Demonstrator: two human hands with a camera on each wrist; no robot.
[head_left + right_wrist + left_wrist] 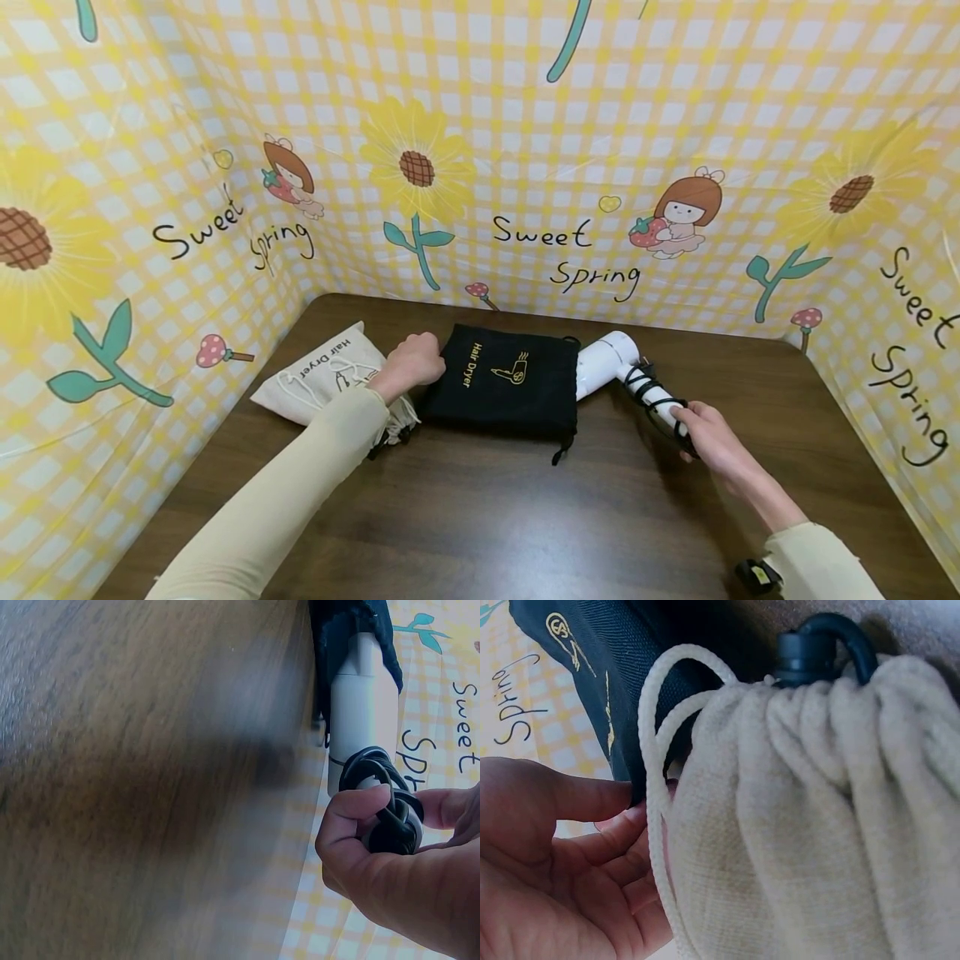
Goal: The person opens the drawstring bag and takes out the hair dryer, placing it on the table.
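Observation:
My right hand [712,442] grips the handle of a white hair dryer [617,348], with its black cord wound around the handle. The dryer's nozzle end sits inside the mouth of a black drawstring bag [517,408] printed "Hair Dryer" in gold. At the bag's opposite end, my left hand [411,363] pinches the dark fabric between thumb and fingers, as the left wrist view shows. Close by that hand lies a cream drawstring bag [300,408], its mouth gathered and a black cord piece [810,656] sticking out. The nozzle's tip is hidden in the black bag.
Everything is on a dark brown wooden table [480,517]. A yellow-and-white checked cloth [525,108] with sunflowers and "Sweet Spring" lettering stands as a wall behind it and along both sides. A black strap device [757,575] is on the right wrist.

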